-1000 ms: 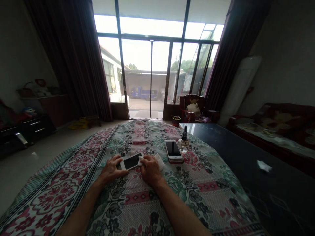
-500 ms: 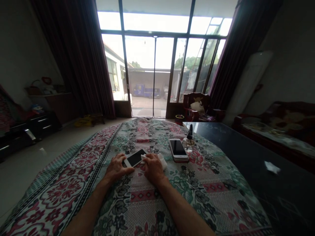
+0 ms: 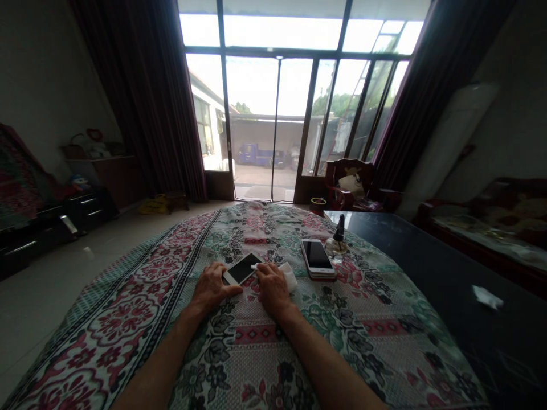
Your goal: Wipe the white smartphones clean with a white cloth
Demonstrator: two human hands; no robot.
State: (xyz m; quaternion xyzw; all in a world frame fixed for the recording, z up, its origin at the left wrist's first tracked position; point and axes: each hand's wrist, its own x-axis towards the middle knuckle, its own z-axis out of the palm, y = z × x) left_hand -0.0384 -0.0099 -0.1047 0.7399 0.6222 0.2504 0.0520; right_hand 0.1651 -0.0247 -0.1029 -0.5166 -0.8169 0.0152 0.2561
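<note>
While both forearms reach in from the bottom edge of the head view, they angle toward each other and the hands end up close together around the middle, slightly below center. The left forearm (image 3: 160, 359) slants up and to the right, the right forearm (image 3: 327, 356) up and to the left, so it's basically an upside-down V.

The left hand (image 3: 210, 289) is back-up, gripping the left end of a white phone (image 3: 243, 270): thumb stretched out to the right along the near edge, fingers bent around the far side. That phone sits just about mid-frame, dark screen up, slanting toward the upper right. Can't tell if it's flat on the patterned cloth (image 3: 256, 364) or raised a bit.

The right hand (image 3: 272, 289) is also back-up, fingers curled in and clutching a white tissue (image 3: 290, 278). A bit of it pokes out past the fingertips by the phone's right end, and the bigger part sticks out on the hand's right side.

Right of center there's a second phone (image 3: 318, 256), dark screen up, with something reddish under its near edge. Just beside it stands a clear bottle (image 3: 337, 249) with a black top. Over at the right side of the frame, a crumpled white scrap (image 3: 487, 297) lies on a dark table (image 3: 436, 273).
</note>
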